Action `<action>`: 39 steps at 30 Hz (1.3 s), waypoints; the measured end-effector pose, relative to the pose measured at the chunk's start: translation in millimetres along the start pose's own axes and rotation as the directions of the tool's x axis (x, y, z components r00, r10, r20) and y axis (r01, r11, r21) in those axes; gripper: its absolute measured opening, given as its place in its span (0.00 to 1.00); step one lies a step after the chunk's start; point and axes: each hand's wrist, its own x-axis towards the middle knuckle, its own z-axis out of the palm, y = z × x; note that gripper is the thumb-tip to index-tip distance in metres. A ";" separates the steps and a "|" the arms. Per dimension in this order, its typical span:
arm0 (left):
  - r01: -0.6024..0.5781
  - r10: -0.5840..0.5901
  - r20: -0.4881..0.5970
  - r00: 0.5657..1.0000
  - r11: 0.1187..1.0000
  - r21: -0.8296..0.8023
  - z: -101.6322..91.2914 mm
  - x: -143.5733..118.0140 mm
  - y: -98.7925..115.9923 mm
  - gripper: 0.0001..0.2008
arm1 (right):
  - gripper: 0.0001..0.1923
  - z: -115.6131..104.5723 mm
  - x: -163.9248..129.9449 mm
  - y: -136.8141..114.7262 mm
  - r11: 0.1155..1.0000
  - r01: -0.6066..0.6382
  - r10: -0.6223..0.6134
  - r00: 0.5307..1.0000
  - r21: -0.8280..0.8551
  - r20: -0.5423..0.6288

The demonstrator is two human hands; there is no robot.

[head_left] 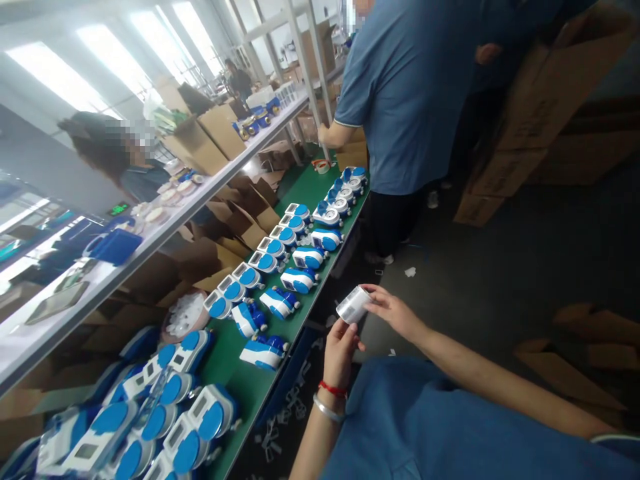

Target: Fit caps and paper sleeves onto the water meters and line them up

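Both hands are raised in front of the body and meet at the fingertips. The left hand (341, 348) rises from the near side with its back to the camera, fingers curled upward. The right hand (395, 310) comes in from the right on an outstretched bare forearm, fingers pinched toward the left.

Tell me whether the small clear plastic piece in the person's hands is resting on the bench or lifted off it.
Lifted off: the small clear plastic piece is pinched between left hand and right hand, beyond the green bench edge.
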 end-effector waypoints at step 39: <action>-0.102 0.106 -0.053 0.993 0.993 0.064 -58.9 89.4 66.0 0.16 | 0.09 52.5 136.5 -36.4 0.769 0.433 -0.303 0.895 -0.470 0.327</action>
